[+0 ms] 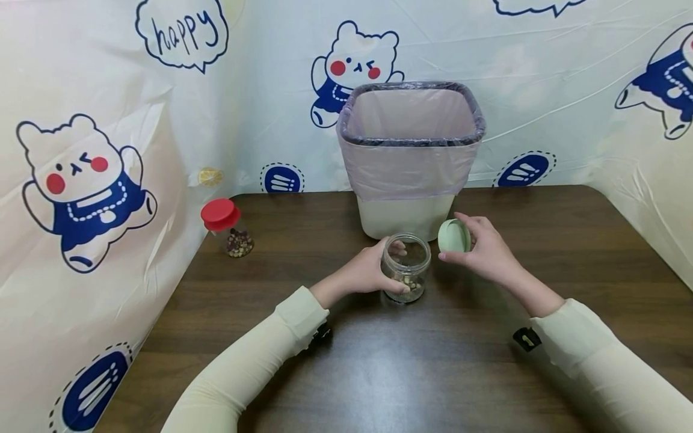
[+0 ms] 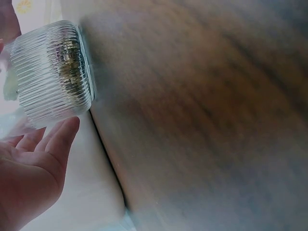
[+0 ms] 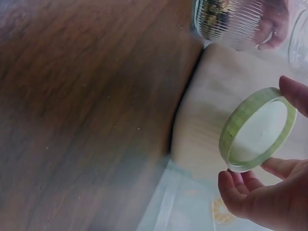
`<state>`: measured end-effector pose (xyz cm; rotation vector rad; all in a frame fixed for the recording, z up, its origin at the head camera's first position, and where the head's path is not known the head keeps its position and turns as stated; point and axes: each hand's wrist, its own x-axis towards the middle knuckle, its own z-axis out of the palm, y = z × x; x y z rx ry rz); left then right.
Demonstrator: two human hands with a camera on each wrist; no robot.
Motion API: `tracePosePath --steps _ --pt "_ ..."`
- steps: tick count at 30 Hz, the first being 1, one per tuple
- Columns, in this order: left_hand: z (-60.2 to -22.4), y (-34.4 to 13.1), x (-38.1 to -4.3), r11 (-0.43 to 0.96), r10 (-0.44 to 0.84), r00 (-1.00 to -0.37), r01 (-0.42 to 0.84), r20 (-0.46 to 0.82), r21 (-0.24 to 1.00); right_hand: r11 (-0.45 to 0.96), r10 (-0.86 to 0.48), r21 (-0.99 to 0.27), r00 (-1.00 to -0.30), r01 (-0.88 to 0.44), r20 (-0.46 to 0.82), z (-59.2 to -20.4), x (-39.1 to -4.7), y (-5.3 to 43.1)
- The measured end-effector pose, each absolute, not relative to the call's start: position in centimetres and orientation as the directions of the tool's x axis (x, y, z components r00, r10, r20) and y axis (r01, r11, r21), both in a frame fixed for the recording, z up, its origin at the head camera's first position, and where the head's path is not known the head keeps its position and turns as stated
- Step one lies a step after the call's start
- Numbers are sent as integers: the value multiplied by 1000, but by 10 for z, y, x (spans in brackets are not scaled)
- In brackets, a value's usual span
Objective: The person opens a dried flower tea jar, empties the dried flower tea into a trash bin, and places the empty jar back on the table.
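My left hand (image 1: 369,270) grips an open, ribbed glass jar (image 1: 412,278) from its left side, the thumb in front and the fingers behind. The jar stands upright, and small yellowish and dark dried pieces (image 2: 68,60) lie in its bottom. Just to the right, my right hand (image 1: 491,254) holds a round, light green lid (image 1: 453,236) by its edge between thumb and fingers. The lid is off the jar and tilted on edge; its pale inner face (image 3: 260,130) shows in the right wrist view.
Right behind the jar stands a bin (image 1: 408,216) lined with a translucent bag. A second glass jar (image 1: 238,242) with a red lid (image 1: 220,214) and dried pieces inside sits at the table's left edge. A printed sheet (image 1: 260,108) hangs behind the dark wooden table (image 1: 379,361).
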<state>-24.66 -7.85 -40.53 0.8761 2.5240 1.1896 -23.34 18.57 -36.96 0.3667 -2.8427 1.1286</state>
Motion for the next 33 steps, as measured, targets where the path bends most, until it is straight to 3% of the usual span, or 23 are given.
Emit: tracePosePath --steps 18,33 --pt "-405 -77 -247 501 596 -801 421 51 756 796 -262 -565 -965 -216 -1 -383 -239 179" --pt "-404 -78 -246 514 591 -806 405 30 756 821 -315 -506 -949 -265 -14 -401 -243 171"
